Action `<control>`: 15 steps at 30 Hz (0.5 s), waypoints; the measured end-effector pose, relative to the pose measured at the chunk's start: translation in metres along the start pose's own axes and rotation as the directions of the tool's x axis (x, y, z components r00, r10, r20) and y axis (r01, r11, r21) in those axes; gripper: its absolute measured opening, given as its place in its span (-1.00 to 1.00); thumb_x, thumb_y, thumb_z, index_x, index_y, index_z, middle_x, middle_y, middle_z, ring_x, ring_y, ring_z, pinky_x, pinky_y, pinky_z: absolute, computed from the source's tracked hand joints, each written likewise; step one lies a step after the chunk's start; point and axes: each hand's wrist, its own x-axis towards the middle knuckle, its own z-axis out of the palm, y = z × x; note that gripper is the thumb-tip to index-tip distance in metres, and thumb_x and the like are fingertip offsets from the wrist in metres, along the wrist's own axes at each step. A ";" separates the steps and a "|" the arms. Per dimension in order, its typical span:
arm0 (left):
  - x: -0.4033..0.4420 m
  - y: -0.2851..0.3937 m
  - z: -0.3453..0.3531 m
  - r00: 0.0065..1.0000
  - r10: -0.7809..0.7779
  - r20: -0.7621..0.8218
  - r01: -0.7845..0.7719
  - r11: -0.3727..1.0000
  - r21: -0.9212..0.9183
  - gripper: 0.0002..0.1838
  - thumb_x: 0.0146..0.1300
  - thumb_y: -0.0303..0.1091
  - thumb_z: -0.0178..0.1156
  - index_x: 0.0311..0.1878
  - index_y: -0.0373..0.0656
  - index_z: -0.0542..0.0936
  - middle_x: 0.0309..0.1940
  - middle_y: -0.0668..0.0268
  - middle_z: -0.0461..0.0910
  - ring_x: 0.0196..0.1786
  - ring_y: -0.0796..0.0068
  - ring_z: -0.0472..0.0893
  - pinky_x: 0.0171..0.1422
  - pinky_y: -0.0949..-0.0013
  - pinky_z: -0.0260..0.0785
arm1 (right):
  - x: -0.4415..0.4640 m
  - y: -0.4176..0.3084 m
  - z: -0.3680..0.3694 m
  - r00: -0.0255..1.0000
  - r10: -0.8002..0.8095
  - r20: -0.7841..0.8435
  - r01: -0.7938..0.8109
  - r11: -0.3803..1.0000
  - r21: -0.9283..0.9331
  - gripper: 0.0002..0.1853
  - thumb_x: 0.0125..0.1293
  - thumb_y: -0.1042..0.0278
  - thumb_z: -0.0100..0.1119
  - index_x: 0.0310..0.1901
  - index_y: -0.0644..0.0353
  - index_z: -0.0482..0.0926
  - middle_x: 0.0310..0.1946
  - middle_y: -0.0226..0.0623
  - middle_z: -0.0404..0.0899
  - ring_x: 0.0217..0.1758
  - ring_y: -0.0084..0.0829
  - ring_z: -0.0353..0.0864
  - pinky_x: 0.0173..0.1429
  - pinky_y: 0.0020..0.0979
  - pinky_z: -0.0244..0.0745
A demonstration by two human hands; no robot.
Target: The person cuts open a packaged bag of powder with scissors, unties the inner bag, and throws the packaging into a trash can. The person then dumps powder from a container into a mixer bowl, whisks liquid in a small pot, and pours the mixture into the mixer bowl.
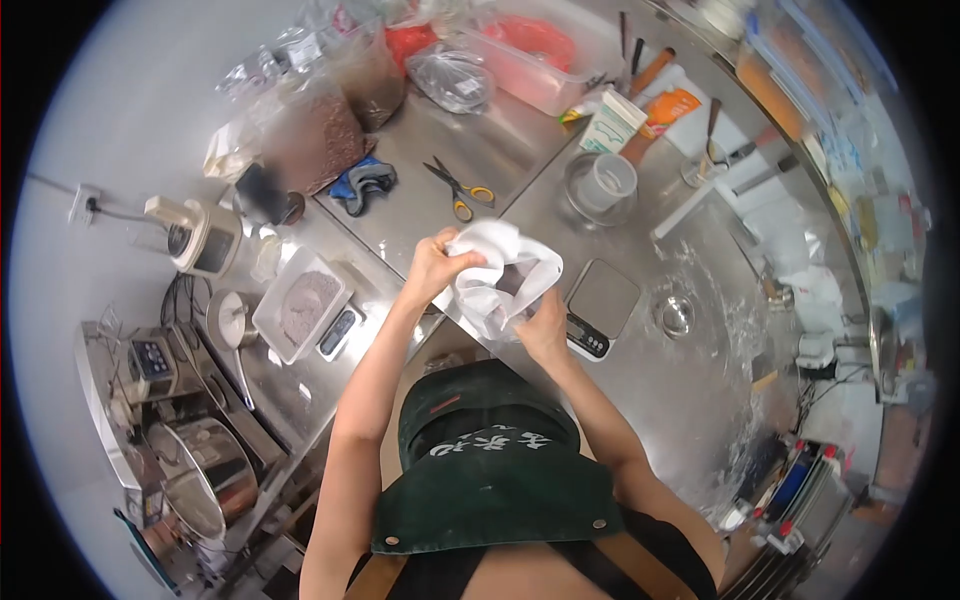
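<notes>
Bag, white, found between my two hands, ahead of my apron, its mouth open. My left hand pinches the rim at the bag's left side, thumb laid over the material, fingers partly hidden. My right hand grasps the bag at its lower right; several fingers are obscured beneath it. Just right of that hand, a scale rests on the steel counter. Scissors lie beyond the bag, handles towards it. Farther right, a cup stands in a bowl. Left of my left forearm: a tub containing powder.
</notes>
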 end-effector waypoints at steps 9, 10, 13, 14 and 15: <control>0.018 0.025 0.033 0.983 0.168 0.070 -0.181 0.854 0.488 -0.66 0.16 -0.17 0.39 -0.24 -0.31 0.67 -0.35 0.26 0.59 -0.27 0.43 0.57 -0.18 0.32 0.39 | 0.045 0.003 0.035 0.987 0.156 -0.041 -0.155 0.988 0.010 -0.53 0.02 0.23 0.47 -0.11 0.39 0.59 -0.17 0.04 0.64 -0.02 -0.07 0.63 0.04 -0.18 0.46; 0.017 0.028 0.032 0.981 0.189 0.051 -0.192 0.879 0.436 -0.65 0.17 -0.15 0.38 -0.23 -0.31 0.67 -0.35 0.29 0.58 -0.26 0.45 0.56 -0.20 0.31 0.37 | 0.049 0.009 0.035 0.972 0.225 -0.069 -0.219 0.972 0.078 -0.58 0.09 0.23 0.43 -0.15 0.41 0.61 -0.20 0.04 0.66 -0.04 -0.10 0.66 0.03 -0.22 0.47; 0.013 0.024 0.020 0.977 0.193 -0.091 -0.174 0.967 0.185 -0.61 0.23 -0.16 0.33 0.01 -0.22 0.62 -0.18 0.24 0.61 -0.11 0.41 0.59 -0.01 0.36 0.43 | 0.059 0.004 0.027 0.945 0.326 -0.024 -0.319 0.934 0.160 -0.66 0.22 0.25 0.35 -0.13 0.40 0.63 -0.18 -0.01 0.69 -0.05 -0.22 0.68 0.06 -0.29 0.46; 0.011 0.019 0.012 0.963 0.218 -0.157 -0.199 0.971 0.130 -0.60 0.24 -0.16 0.32 0.04 -0.20 0.61 -0.13 0.21 0.62 -0.07 0.38 0.60 0.02 0.35 0.44 | 0.060 0.004 0.025 0.941 0.337 -0.019 -0.329 0.927 0.179 -0.65 0.24 0.28 0.34 -0.08 0.40 0.61 -0.14 -0.07 0.67 -0.02 -0.26 0.65 0.09 -0.31 0.44; 0.005 0.006 0.002 0.961 0.159 -0.225 -0.147 0.987 0.071 -0.59 0.26 -0.16 0.31 0.07 -0.21 0.59 -0.09 0.21 0.60 -0.06 0.39 0.60 0.04 0.37 0.43 | 0.057 0.006 0.023 0.938 0.346 -0.010 -0.337 0.920 0.199 -0.64 0.26 0.30 0.32 -0.03 0.40 0.59 -0.10 -0.13 0.66 0.00 -0.31 0.63 0.12 -0.33 0.43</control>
